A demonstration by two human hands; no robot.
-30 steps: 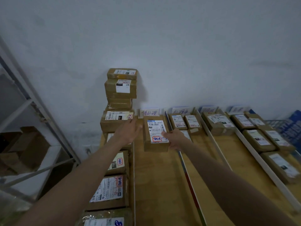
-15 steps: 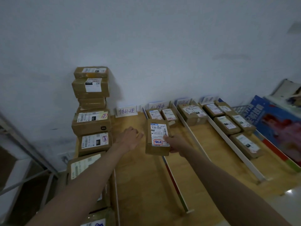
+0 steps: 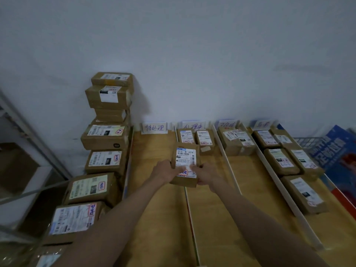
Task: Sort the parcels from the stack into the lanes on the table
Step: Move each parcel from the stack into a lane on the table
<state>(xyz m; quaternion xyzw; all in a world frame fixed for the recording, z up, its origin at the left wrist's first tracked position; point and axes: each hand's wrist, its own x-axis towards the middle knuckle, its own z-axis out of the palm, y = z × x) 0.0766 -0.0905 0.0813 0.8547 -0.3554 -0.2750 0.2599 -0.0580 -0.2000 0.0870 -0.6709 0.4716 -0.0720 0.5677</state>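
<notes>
I hold a small brown parcel (image 3: 185, 160) with a white shipping label above the white divider (image 3: 189, 209) between the first and second lanes. My left hand (image 3: 165, 171) grips its left edge and my right hand (image 3: 207, 174) grips its right edge, thumbs on the label. The stack of brown parcels (image 3: 108, 112) rises at the back left against the wall, with more parcels (image 3: 90, 189) running toward me along the left side. The wooden table (image 3: 154, 209) is split into lanes by white strips, each headed by a handwritten card (image 3: 154, 128).
The second lane holds two parcels (image 3: 196, 138) at the far end, the third lane one large parcel (image 3: 238, 140), and the rightmost lane several parcels (image 3: 289, 160). A metal shelf frame (image 3: 23, 132) stands at the left. A blue printed box (image 3: 335, 151) lies beyond the right edge.
My left hand has come onto the parcel, so both hands now hold it. The parcel has shifted from the first lane toward the divider with the second lane.
</notes>
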